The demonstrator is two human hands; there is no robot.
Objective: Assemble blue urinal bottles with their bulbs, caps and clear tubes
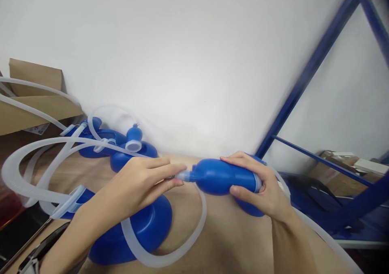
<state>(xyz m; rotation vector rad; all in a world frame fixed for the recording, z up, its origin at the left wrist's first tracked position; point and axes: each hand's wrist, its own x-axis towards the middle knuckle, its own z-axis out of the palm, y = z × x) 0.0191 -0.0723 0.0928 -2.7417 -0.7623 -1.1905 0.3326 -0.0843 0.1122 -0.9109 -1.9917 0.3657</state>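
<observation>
A blue squeeze bulb (212,176), rounded and lying level just above the tabletop, is between my two hands. My right hand (264,185) wraps its right end, thumb below and fingers over the top, beside a pale translucent end piece. At the narrow left end, my left hand (152,180) pinches a pale translucent tip (182,175) between thumb and fingers. A pale flexible tube (202,221) loops on the table below the bulb. Behind my left forearm lies a larger blue rounded part (154,221), partly hidden. Another blue part (251,207) shows under my right hand.
Several blue bulbs (133,136) and ribbed pale hoses (18,176) lie at the left of the brown table (231,241). An open cardboard box (36,79) stands behind them. A white wall (182,63) rises at the back; a blue metal frame (304,79) is at right.
</observation>
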